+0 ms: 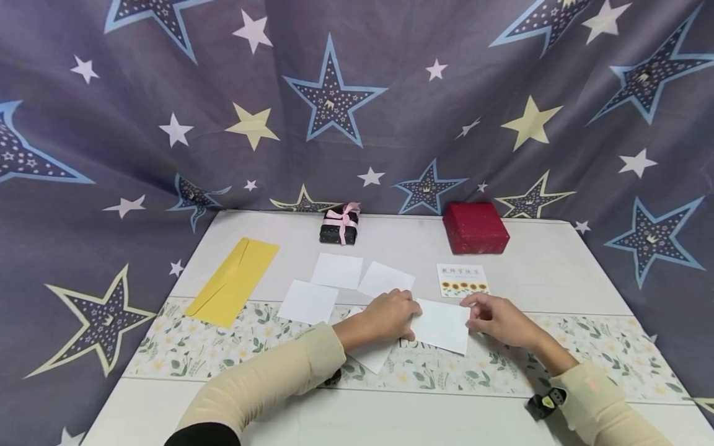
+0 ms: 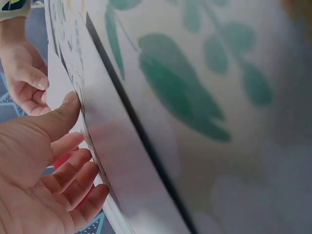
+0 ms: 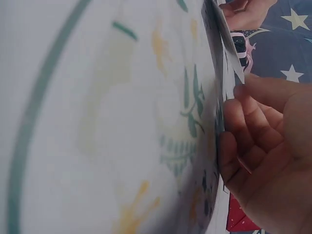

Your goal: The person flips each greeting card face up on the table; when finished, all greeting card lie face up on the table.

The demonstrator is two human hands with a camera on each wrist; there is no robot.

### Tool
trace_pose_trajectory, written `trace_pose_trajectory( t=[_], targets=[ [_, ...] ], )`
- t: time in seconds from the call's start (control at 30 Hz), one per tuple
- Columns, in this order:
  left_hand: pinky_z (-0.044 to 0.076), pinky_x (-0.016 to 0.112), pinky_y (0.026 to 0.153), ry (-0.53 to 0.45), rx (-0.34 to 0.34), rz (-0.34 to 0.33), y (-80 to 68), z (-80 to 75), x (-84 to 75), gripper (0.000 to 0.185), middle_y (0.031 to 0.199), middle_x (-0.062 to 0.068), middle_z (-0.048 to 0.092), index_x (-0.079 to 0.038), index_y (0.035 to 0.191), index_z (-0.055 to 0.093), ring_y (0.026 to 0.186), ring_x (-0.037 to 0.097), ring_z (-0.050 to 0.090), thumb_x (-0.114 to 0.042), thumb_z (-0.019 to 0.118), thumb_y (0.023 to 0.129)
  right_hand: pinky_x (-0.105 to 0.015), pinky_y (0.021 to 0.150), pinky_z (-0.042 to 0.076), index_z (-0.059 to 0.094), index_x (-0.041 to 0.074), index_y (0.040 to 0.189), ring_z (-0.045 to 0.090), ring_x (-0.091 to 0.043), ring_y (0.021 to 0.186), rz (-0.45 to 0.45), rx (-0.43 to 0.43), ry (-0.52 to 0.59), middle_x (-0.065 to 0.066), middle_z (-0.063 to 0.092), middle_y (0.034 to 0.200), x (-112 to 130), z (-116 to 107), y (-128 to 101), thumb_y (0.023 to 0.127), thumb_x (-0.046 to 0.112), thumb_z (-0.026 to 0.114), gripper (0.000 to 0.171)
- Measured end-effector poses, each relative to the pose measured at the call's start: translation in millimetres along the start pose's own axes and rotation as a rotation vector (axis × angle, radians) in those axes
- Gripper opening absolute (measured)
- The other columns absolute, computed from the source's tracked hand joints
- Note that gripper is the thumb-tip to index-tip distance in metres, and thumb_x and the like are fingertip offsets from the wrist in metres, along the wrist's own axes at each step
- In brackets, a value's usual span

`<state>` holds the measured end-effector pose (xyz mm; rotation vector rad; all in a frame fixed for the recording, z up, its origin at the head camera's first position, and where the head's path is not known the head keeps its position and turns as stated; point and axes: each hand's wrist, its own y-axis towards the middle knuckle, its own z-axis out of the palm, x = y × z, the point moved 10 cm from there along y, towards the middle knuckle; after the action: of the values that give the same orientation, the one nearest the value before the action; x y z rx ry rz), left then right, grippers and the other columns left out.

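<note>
Left of the white card (image 1: pixel 443 324) lies a yellow envelope (image 1: pixel 233 282), then three loose white sheets (image 1: pixel 337 271). Behind the card sit a ribboned black box (image 1: pixel 339 226), a sunflower card (image 1: pixel 462 280) and a red box (image 1: pixel 475 227). The left hand (image 1: pixel 386 316) pinches the card's left edge; the right hand (image 1: pixel 498 318) pinches its right edge. The card rests low over the tabletop (image 1: pixel 535 260), on its floral runner.

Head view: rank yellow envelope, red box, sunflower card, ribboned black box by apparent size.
1. yellow envelope
2. red box
3. sunflower card
4. ribboned black box

The boxes sit farther back, so true sizes may differ; card and black box look close.
</note>
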<state>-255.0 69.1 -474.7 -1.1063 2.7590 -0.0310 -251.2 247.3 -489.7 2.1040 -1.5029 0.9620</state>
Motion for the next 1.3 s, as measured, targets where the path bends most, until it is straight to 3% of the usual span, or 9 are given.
trace_pose_trajectory(
  t=[0.1, 0.3, 0.4, 0.6, 0.7, 0.83, 1.0, 1.17, 1.3],
  targets=[
    [0.055, 0.028, 0.084, -0.058, -0.028, -0.027, -0.1, -1.9, 4.7, 0.055, 0.113, -0.002, 0.07, -0.021, 0.133, 0.066, 0.099, 0.014, 0.064, -0.04, 0.082, 0.084, -0.021, 0.062, 0.045, 0.062, 0.007, 0.123, 0.052, -0.007, 0.072, 0.017, -0.018, 0.042, -0.001, 0.061, 0.086, 0.0, -0.6, 1.4, 0.092, 0.009, 0.073, 0.033],
    [0.048, 0.019, 0.068, -0.306, -0.089, -0.118, -0.5, -4.1, 19.1, 0.06, 0.073, -0.014, 0.066, -0.009, 0.144, 0.052, 0.066, 0.002, 0.058, -0.022, 0.076, 0.091, -0.021, 0.059, 0.044, 0.06, 0.003, 0.128, 0.052, -0.007, 0.069, -0.01, -0.046, 0.076, -0.003, 0.06, 0.085, 3.3, -2.4, 3.8, 0.092, 0.006, 0.072, 0.037],
    [0.046, 0.016, 0.067, -0.404, -0.129, -0.138, -0.4, -6.8, 23.8, 0.066, 0.069, -0.016, 0.067, -0.003, 0.148, 0.046, 0.059, -0.003, 0.054, -0.018, 0.075, 0.091, -0.021, 0.059, 0.045, 0.059, 0.002, 0.132, 0.053, -0.006, 0.069, -0.008, -0.068, 0.074, -0.003, 0.061, 0.085, 2.8, -6.0, 4.6, 0.093, 0.006, 0.071, 0.041],
    [0.041, 0.014, 0.056, -0.462, -0.179, -0.121, 0.9, -16.7, 25.0, 0.008, 0.069, -0.011, 0.063, -0.011, 0.098, 0.069, 0.058, -0.002, 0.049, -0.019, 0.072, 0.095, -0.023, 0.064, 0.048, 0.07, 0.007, 0.109, 0.055, -0.008, 0.071, 0.032, -0.103, 0.046, -0.002, 0.064, 0.084, -1.6, -14.8, 3.8, 0.094, 0.013, 0.071, 0.016],
    [0.036, 0.015, 0.056, -0.459, -0.188, -0.104, 1.4, -19.7, 23.9, 0.018, 0.068, -0.01, 0.057, -0.017, 0.081, 0.066, 0.059, 0.001, 0.047, -0.021, 0.068, 0.098, -0.023, 0.066, 0.05, 0.072, 0.01, 0.098, 0.057, -0.008, 0.074, 0.032, -0.108, 0.036, -0.002, 0.068, 0.088, -2.3, -17.5, 1.7, 0.096, 0.016, 0.071, 0.006],
    [0.034, 0.016, 0.056, -0.494, -0.213, -0.085, 3.8, -21.4, 23.9, 0.028, 0.065, -0.011, 0.053, -0.02, 0.073, 0.059, 0.058, 0.002, 0.044, -0.022, 0.065, 0.101, -0.024, 0.066, 0.05, 0.074, 0.006, 0.105, 0.058, -0.007, 0.074, 0.021, -0.123, 0.104, -0.005, 0.069, 0.087, -2.7, -22.4, -2.4, 0.099, 0.019, 0.067, 0.015],
    [0.034, 0.015, 0.054, -0.583, -0.228, -0.082, 7.5, -27.0, 25.3, 0.018, 0.068, -0.009, 0.063, -0.015, 0.084, 0.072, 0.055, 0.0, 0.044, -0.019, 0.064, 0.1, -0.028, 0.061, 0.055, 0.07, -0.004, 0.11, 0.063, -0.009, 0.068, 0.001, -0.137, 0.231, -0.003, 0.069, 0.076, -2.5, -27.5, -6.5, 0.104, 0.019, 0.058, 0.027],
    [0.039, 0.014, 0.058, -0.64, -0.21, -0.103, 10.1, -32.1, 24.9, 0.019, 0.099, -0.003, 0.079, -0.016, 0.111, 0.08, 0.059, -0.001, 0.048, -0.018, 0.065, 0.1, -0.034, 0.068, 0.061, 0.066, -0.012, 0.115, 0.072, -0.016, 0.075, -0.095, -0.15, 0.286, -0.016, 0.075, 0.087, 6.7, -32.8, -11.0, 0.109, 0.013, 0.045, 0.033],
    [0.039, 0.017, 0.058, -0.671, -0.201, -0.117, 12.3, -30.2, 22.5, 0.023, 0.098, 0.001, 0.079, -0.019, 0.118, 0.078, 0.056, 0.002, 0.046, -0.02, 0.062, 0.102, -0.031, 0.07, 0.061, 0.067, -0.009, 0.117, 0.074, -0.015, 0.078, -0.062, -0.153, 0.288, -0.015, 0.075, 0.089, 3.4, -34.2, -14.5, 0.108, 0.015, 0.049, 0.032]
  ],
)
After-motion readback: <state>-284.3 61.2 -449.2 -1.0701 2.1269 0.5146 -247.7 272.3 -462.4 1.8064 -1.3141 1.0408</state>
